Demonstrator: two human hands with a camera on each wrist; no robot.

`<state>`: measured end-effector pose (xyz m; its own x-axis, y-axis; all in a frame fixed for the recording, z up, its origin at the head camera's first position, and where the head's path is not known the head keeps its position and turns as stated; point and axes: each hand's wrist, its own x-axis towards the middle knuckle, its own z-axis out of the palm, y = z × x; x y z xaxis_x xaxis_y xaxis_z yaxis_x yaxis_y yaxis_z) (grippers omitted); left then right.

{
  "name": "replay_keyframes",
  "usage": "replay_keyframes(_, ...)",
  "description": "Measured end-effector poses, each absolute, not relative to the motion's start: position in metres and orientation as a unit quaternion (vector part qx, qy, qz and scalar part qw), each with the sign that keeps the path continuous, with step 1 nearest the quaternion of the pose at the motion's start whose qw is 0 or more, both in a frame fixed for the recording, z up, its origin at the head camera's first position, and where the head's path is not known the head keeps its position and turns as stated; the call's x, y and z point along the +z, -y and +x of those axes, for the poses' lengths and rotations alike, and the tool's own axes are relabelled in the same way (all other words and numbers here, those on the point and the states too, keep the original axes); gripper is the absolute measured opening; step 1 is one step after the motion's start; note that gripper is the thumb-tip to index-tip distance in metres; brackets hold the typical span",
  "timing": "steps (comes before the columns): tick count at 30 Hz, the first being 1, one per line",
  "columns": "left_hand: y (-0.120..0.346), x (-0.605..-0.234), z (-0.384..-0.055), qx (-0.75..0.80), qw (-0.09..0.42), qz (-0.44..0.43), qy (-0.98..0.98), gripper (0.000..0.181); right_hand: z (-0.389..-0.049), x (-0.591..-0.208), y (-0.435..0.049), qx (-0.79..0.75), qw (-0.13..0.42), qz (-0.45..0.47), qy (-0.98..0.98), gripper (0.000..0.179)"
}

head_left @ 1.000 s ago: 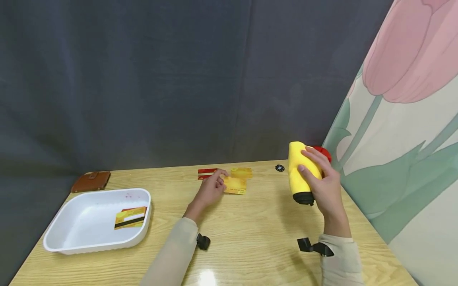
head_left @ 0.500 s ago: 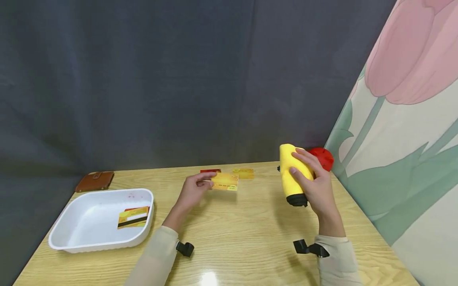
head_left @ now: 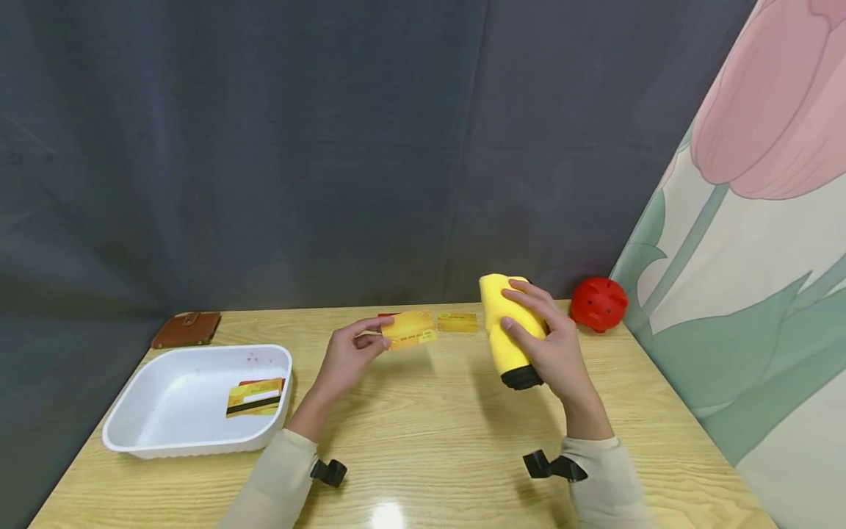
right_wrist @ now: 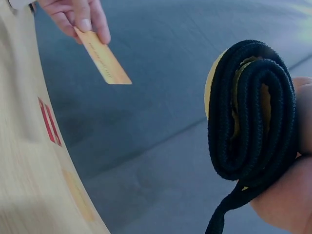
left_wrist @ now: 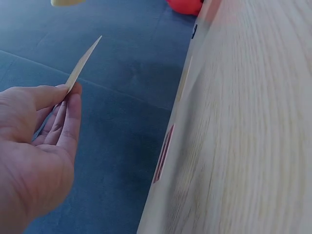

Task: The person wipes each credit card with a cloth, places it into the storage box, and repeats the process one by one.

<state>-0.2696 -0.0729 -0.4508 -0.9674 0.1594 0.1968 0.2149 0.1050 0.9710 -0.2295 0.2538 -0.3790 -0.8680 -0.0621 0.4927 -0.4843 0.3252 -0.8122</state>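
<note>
My left hand point(head_left: 349, 358) pinches a yellow bank card point(head_left: 408, 329) by its left end, above the table. The left wrist view has this card point(left_wrist: 83, 63) nearly edge-on between thumb and fingers. In my right hand point(head_left: 551, 342) is a rolled yellow cloth point(head_left: 505, 323) with a black edge, also held above the table. Its coiled dark end point(right_wrist: 251, 112) and a short strap fill much of the right wrist view. Another yellow card point(head_left: 457, 322) lies flat near the table's back edge. A red card point(right_wrist: 49, 122) lies beside it, mostly covered in the head view.
At the left stands a white tray point(head_left: 165, 419) with several cards point(head_left: 254, 399) in its right end. Behind it lies a brown wallet point(head_left: 186, 329). A red piggy bank point(head_left: 598, 303) sits at the back right. A dark curtain point(head_left: 330, 162) borders the wooden table point(head_left: 423, 441).
My left hand has taken the yellow card off the table, raised it and drawn back left. The rolled cloth has moved left in the right hand, uncovering the piggy bank and hiding the black chip.
</note>
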Motion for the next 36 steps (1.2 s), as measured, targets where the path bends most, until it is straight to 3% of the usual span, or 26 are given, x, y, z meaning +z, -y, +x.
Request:
replay_keyframes(15,0.070,-0.445,-0.260,-0.664,0.039,-0.155,0.730,0.036,-0.231,-0.395,-0.219,0.528,0.150,0.226,0.805,0.041)
replay_keyframes(36,0.045,-0.443,-0.249,-0.701,0.061,-0.176,0.688,0.039,-0.226,-0.413,-0.178,0.488,0.139,0.260,0.822,0.040)
